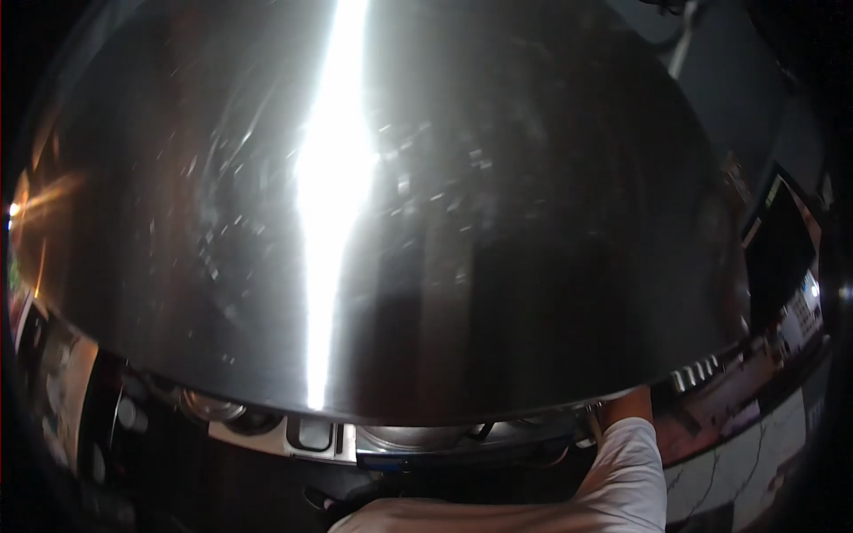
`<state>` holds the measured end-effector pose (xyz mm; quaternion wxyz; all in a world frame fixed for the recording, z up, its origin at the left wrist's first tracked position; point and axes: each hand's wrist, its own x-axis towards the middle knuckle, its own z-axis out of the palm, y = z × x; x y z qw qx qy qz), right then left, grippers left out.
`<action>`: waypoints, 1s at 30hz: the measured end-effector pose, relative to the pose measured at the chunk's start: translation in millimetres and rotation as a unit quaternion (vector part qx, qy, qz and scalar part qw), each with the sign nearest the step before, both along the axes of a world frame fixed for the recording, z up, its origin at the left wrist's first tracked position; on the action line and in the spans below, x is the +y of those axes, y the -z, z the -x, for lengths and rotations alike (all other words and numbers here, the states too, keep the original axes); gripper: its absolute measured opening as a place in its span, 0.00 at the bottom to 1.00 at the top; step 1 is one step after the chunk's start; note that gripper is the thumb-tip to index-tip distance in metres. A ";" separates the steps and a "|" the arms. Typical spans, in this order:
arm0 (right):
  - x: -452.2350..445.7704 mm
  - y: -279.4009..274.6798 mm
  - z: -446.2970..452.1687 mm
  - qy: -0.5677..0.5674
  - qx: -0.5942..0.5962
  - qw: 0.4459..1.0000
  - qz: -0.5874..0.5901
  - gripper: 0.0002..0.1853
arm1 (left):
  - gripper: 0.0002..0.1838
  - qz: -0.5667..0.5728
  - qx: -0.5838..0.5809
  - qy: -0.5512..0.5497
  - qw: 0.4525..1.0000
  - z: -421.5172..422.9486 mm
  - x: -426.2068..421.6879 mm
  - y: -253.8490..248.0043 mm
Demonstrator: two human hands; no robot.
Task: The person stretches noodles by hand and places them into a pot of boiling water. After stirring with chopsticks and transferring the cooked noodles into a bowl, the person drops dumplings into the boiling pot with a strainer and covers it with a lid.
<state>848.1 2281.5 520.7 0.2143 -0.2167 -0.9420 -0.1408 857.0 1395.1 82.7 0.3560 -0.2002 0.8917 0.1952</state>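
Observation:
A large, shiny metal surface (498, 266), curved by the lens and resembling a cooker hood, fills most of the head view. Bright light streaks down its left half, and small scratches or smears mark it. My right arm in a white sleeve (626, 453) reaches up beneath its lower edge. Only a short stretch of bare forearm (627, 407) shows there; the right hand itself is hidden behind the metal. Nearest to that arm is the right end of the cooktop (382, 462). My left hand does not appear anywhere.
Part of a wide, round metal pan (409, 436) shows under the metal edge. Left of it are a pale-framed rectangular recess (313, 433) and a round metal vessel (213, 407). A marble-patterned panel (737, 471) stands lower right. The left edge has a bright lamp (13, 210).

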 end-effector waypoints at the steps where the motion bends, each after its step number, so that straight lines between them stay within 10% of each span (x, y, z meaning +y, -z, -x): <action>1: 4.3 3.2 2.8 -0.006 0.000 1.000 0.000 0.17 | 0.28 0.012 0.001 -0.004 1.000 -11.4 -1.5 2.2; 7: 24.1 4.6 25.6 -0.030 0.003 0.999 -0.010 0.17 | 0.31 0.050 0.015 0.017 0.998 -58.6 -18.4 26.4; 16: 8.3 2.4 70.7 -0.049 0.052 0.995 -0.073 0.18 | 0.20 -0.214 0.135 0.020 0.967 45.0 16.9 -22.4; 22: -87.7 28.0 90.5 -0.110 0.123 0.978 -0.125 0.18 | 0.18 -0.413 0.144 -0.016 0.899 136.9 95.6 -123.0; 30: -104.7 102.9 126.4 0.008 -0.103 0.988 0.113 0.16 | 0.21 -0.554 0.175 0.043 0.813 219.3 181.9 -274.1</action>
